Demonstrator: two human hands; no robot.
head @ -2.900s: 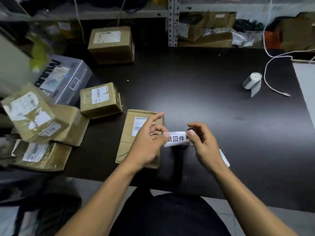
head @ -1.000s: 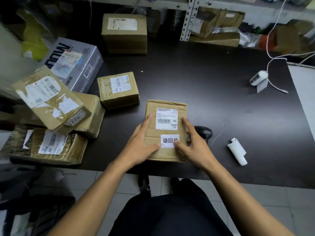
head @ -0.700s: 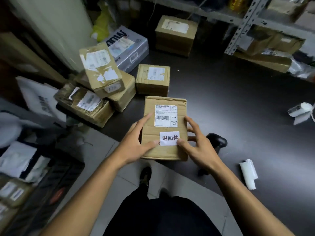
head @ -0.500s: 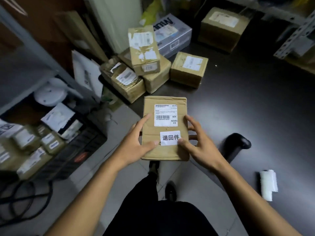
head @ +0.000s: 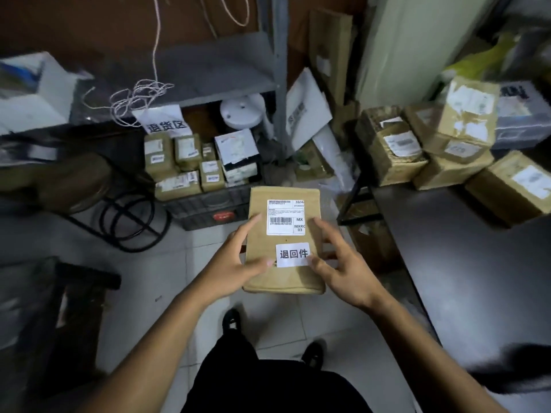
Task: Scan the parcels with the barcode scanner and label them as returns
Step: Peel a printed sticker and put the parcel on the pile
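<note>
1. Fingers (head: 252,231) of the left hand (head: 231,263) lie along the left edge of the parcel (head: 284,242), thumb curled onto its face near the lower left; the right hand (head: 343,263) mirrors this on the other side, thumb tip touching the lower right corner of the return sticker (head: 293,254). Both hands grip the parcel between them.

2. That parcel is a flat brown package held in the air above the tiled floor, roughly at the middle of the view, clear of the dark worktop (head: 477,263) that runs off at 3 o'clock. Its shipping label (head: 285,217) with barcode faces up, and the white sticker sits just below it.

3. My reading of the step: this parcel is already labelled, and it is being carried to where returns are kept (whether it was scanned cannot be told from this view).

4. At 11 o'clock from the parcel a dark crate (head: 208,208) stands under a shelf, packed with small labelled boxes, with a paper sign (head: 165,124) hanging above it. That looks like the likely drop point.

5. The next move probably calls for lowering the parcel forward and to the left into the crate, finding a gap among the boxes already there, then letting go with both hands.

6. More parcels (head: 447,150) are stacked on the worktop at 2 o'clock, so the job appears far from finished.
</note>
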